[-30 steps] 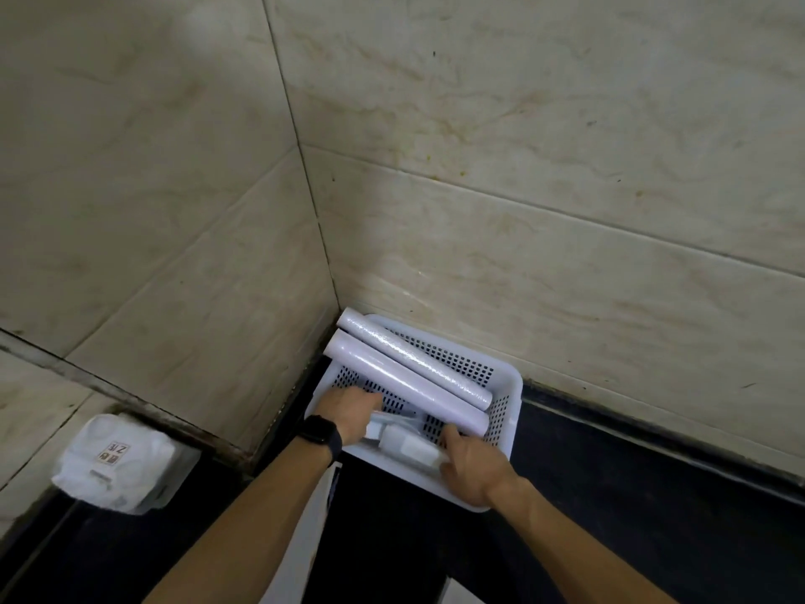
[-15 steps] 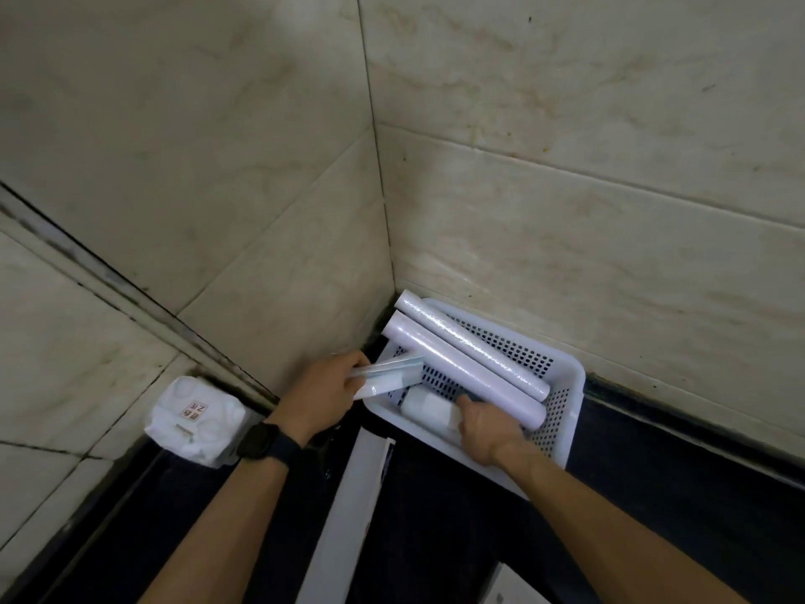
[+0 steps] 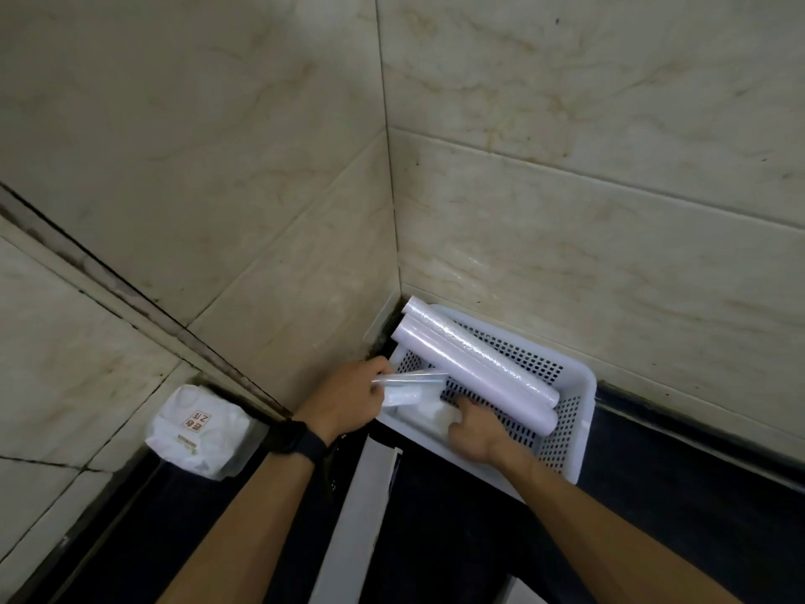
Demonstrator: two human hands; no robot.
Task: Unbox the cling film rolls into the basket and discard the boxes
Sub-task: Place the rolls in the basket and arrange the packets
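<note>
Cling film rolls, two of them, lie side by side in the white basket, but nearest the camera come other things. A long white box [image 3: 355, 529] lies flat on the dark counter [image 3: 653, 516], running from the bottom edge up towards the basket between the two forearms; the corner of another white thing [image 3: 529, 592] shows at the bottom edge, too little to tell what it is. To the left a white plastic bag [image 3: 202, 431] with a small printed label sits on the counter against the tiled wall [image 3: 218, 167].

Further on, the left hand [image 3: 344, 405], a dark watch [image 3: 296, 442] on its wrist, is closed around a clear plastic strip [image 3: 411, 377] and a small white wrapped piece, at the basket's near left corner. The right hand [image 3: 477, 433] reaches over the near rim into the basket [image 3: 583, 429], fingers curled down on a white packet [image 3: 435, 414] lying on its floor; whether it grips the packet or only presses on it I cannot tell.

Behind the hands the front roll [image 3: 475, 377] and the back roll [image 3: 483, 353] lie touching each other, slanting from the far left corner to the right side of the basket. Their upper ends rest on the rim in the corner where the two tiled walls meet
</note>
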